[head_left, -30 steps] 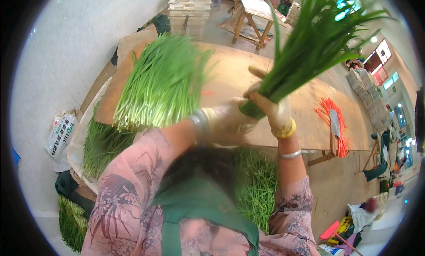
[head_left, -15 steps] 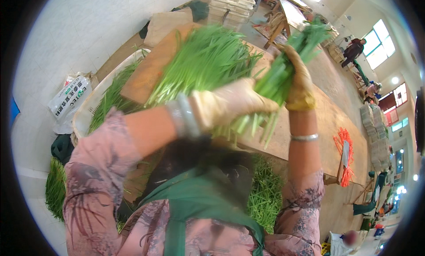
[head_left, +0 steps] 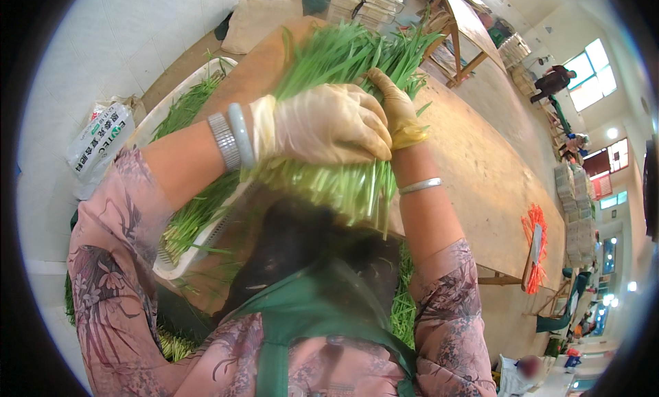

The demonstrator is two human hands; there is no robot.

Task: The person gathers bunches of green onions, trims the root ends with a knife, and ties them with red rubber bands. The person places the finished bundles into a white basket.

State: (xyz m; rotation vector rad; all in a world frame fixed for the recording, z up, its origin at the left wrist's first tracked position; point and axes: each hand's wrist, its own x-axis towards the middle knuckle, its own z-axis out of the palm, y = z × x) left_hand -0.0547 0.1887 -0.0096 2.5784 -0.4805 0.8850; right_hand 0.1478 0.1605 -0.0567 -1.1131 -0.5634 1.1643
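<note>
Wooden table point(head_left: 473, 156) ahead, pale wall point(head_left: 123, 53) at left. Your left hand point(head_left: 329, 126) has its fingers bent, close together, over the green stalks point(head_left: 322, 174); your right hand point(head_left: 399, 115) flanks them. Can't tell either grip's tightness: undersides hidden. Leaves point(head_left: 357, 50) fan beyond your fingers, blurred pale ends point(head_left: 357, 198) toward you.

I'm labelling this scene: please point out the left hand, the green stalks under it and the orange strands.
Left hand point(head_left: 328, 123): head view, back of the hand.
Green stalks point(head_left: 333, 183): head view, pale lower ends.
Orange strands point(head_left: 537, 279): head view, lower part.
</note>
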